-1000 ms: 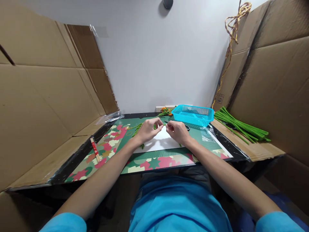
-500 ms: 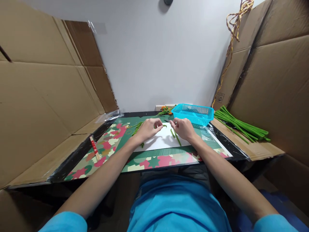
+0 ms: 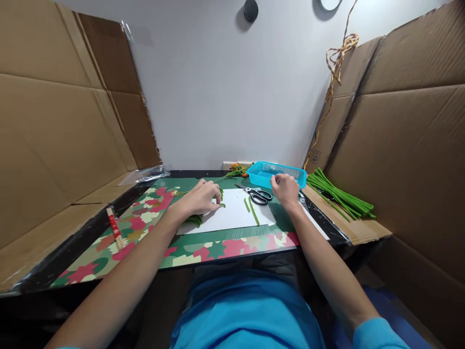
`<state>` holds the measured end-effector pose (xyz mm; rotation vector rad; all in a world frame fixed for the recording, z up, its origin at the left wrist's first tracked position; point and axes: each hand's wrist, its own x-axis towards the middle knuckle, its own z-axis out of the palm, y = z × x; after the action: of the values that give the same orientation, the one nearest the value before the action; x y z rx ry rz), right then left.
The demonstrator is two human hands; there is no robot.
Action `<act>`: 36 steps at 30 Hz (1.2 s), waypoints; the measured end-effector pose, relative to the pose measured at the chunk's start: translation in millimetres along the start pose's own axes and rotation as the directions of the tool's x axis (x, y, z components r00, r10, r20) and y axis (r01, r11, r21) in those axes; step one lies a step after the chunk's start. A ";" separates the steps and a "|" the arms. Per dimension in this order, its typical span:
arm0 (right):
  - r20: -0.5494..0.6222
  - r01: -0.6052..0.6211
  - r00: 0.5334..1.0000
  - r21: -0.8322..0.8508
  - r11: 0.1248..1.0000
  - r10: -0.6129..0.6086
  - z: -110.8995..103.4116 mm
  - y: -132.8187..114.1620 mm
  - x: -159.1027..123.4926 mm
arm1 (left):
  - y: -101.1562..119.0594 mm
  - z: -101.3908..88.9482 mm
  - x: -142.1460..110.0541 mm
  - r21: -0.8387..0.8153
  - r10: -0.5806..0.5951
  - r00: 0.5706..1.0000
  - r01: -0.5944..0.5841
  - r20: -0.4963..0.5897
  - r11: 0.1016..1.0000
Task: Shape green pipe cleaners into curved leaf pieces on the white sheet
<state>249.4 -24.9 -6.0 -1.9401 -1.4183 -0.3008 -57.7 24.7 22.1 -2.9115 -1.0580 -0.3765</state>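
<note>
My left hand [image 3: 204,198] is low over the left part of a white sheet [image 3: 232,218], its fingers closed on a green pipe cleaner [image 3: 223,205] whose short end sticks out past the fingertips. Bent green pipe cleaners [image 3: 194,220] lie partly hidden under that hand. My right hand [image 3: 286,190] is raised in front of the blue basket [image 3: 276,169], fingers loosely curled, thumb apart, with nothing visible in them. Between the hands, black-handled scissors [image 3: 259,197] lie at the sheet's upper right edge. Two cut green pieces [image 3: 254,212] rest on the sheet.
A bundle of long green pipe cleaners [image 3: 339,196] lies on the cardboard at right. Orange flowers with green stems [image 3: 238,169] are at the back by the wall. Red-wrapped chopsticks [image 3: 115,228] lie at left. Cardboard walls [image 3: 407,155] stand on both sides.
My hands have parted: the right moved away to the basket's front, uncovering the scissors, while the left went down and left with the pipe cleaner. The view has turned slightly right.
</note>
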 end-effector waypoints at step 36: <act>-0.385 -0.215 0.905 -0.050 0.975 0.179 -99.4 77.2 -17.4 | 35.2 12.8 7.4 -0.070 0.125 0.859 -0.183 -0.496 0.981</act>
<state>333.8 -114.6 25.5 -1.9493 -0.9632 -0.6182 -27.0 3.6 13.6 -2.7230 -0.7368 -1.1277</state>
